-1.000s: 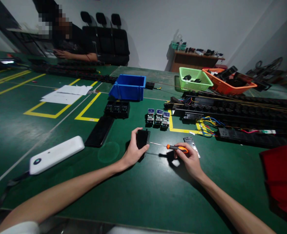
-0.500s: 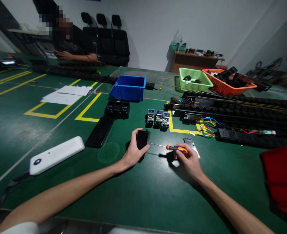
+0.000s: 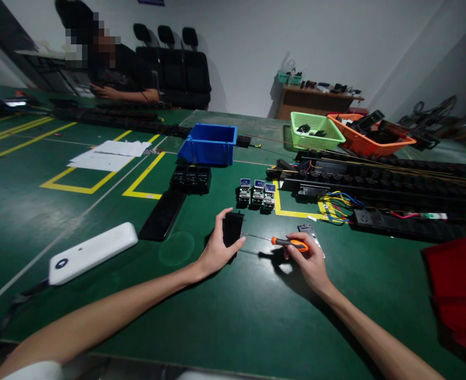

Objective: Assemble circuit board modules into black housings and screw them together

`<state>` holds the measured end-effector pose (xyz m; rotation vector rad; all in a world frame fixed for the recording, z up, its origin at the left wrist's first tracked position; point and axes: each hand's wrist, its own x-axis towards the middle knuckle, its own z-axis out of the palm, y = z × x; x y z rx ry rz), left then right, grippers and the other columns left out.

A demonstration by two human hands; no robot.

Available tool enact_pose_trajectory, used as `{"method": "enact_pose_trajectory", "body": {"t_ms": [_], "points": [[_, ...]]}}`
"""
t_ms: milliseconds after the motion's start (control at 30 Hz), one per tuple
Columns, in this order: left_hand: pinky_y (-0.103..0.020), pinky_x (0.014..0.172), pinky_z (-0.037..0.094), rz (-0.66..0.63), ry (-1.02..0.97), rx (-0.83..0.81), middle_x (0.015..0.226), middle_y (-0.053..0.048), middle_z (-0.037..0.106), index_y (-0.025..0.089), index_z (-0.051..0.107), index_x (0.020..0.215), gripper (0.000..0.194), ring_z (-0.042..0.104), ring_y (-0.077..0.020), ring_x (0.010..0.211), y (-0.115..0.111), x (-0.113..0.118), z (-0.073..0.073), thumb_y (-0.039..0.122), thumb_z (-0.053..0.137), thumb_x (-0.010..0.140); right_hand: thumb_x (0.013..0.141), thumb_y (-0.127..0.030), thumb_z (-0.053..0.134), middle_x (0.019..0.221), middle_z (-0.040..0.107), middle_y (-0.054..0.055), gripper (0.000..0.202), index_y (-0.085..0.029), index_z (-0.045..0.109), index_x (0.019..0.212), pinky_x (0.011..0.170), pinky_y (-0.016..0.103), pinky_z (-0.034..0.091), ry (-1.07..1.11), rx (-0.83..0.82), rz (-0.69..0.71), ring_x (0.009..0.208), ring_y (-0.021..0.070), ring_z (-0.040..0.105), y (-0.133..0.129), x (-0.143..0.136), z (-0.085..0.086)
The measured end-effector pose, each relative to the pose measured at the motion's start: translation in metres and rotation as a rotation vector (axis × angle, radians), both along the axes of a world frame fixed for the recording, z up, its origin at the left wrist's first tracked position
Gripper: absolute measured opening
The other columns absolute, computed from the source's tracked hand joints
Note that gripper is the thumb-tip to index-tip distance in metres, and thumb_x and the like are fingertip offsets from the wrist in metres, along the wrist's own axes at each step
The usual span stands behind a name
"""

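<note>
My left hand [image 3: 217,248] is closed around a small black rectangular case [image 3: 233,228], thumb on its near edge and fingers behind it. In my right hand [image 3: 308,261] is a screwdriver [image 3: 290,243] with an orange and black handle. Its thin shaft points left, and the tip meets or nearly meets the right side of the case; the exact contact is too small to tell. Just beyond my right hand lies a flat dark and silver plate [image 3: 311,235]. Small circuit boards [image 3: 258,195] with blue-topped parts stand in a row past the case.
Left of my hands lie a black phone [image 3: 162,215] and a white device [image 3: 94,252]. Farther back are black modules [image 3: 190,179], a blue bin [image 3: 209,145], green [image 3: 316,138] and orange [image 3: 375,145] baskets. Black rails [image 3: 375,179] with wires run right, above a red bin [image 3: 458,290]. A person [image 3: 118,79] sits opposite.
The screwdriver and my right hand have shifted very slightly to the right. The case is tilted a little differently in my left hand. Both grips are unchanged.
</note>
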<state>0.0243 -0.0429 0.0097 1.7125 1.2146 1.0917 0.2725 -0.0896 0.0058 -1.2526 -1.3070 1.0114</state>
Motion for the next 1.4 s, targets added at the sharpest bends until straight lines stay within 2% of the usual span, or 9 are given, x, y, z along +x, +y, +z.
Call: {"method": "enact_pose_trajectory", "body": {"t_ms": [433,667,767,867,967,1400], "points": [[-0.037,0.099,0.040,-0.001,0.018,0.014,0.125,-0.006,0.046,0.027,0.026,0.138,0.075,0.048,-0.0211,0.114,0.000,-0.001,-0.001,0.034,0.068,0.076,0.085,-0.035,0.063,0.062,0.061,-0.003,0.018,-0.020,0.056,0.091,0.055,0.025,0.045,0.112,-0.022,-0.006,0.054,0.0121,0.057,0.003,-0.001,-0.002],[-0.037,0.100,0.040,-0.010,0.036,0.035,0.124,-0.006,0.046,0.027,0.029,0.136,0.073,0.048,-0.0213,0.113,-0.001,-0.001,-0.001,0.033,0.068,0.076,0.087,-0.040,0.059,0.054,0.057,-0.005,0.020,-0.020,0.056,0.087,0.044,0.022,0.040,0.114,-0.050,-0.004,0.043,0.0104,0.051,0.003,0.001,-0.006],[-0.037,0.102,0.039,-0.007,0.038,0.033,0.124,-0.006,0.046,0.027,0.029,0.136,0.072,0.047,-0.0212,0.114,-0.001,0.000,-0.001,0.033,0.068,0.075,0.089,-0.041,0.055,0.052,0.056,-0.006,0.021,-0.021,0.055,0.095,0.041,0.021,0.037,0.138,-0.075,0.011,0.041,0.0101,0.048,0.002,0.002,-0.008],[-0.037,0.100,0.040,-0.009,0.031,0.024,0.123,-0.006,0.046,0.027,0.029,0.135,0.072,0.048,-0.0208,0.113,-0.001,0.000,0.000,0.033,0.068,0.076,0.088,-0.040,0.055,0.063,0.060,-0.004,0.028,-0.024,0.047,0.110,0.047,0.024,0.043,0.233,-0.068,0.034,0.048,0.0122,0.053,0.001,0.003,-0.010],[-0.036,0.098,0.041,-0.004,0.028,0.019,0.122,-0.006,0.047,0.027,0.030,0.135,0.071,0.049,-0.0210,0.112,-0.001,0.000,0.000,0.034,0.068,0.075,0.086,-0.036,0.058,0.070,0.061,-0.004,0.033,-0.026,0.041,0.113,0.051,0.026,0.047,0.300,-0.040,0.054,0.053,0.0136,0.056,0.000,0.002,-0.011],[-0.036,0.093,0.043,-0.010,0.030,0.014,0.118,-0.006,0.048,0.026,0.030,0.134,0.071,0.052,-0.0204,0.106,-0.001,0.000,-0.001,0.034,0.069,0.075,0.092,-0.036,0.053,0.051,0.051,-0.009,0.018,-0.025,0.043,0.102,0.038,0.017,0.030,0.257,-0.021,0.071,0.038,0.0086,0.042,-0.001,0.003,-0.011]]}}
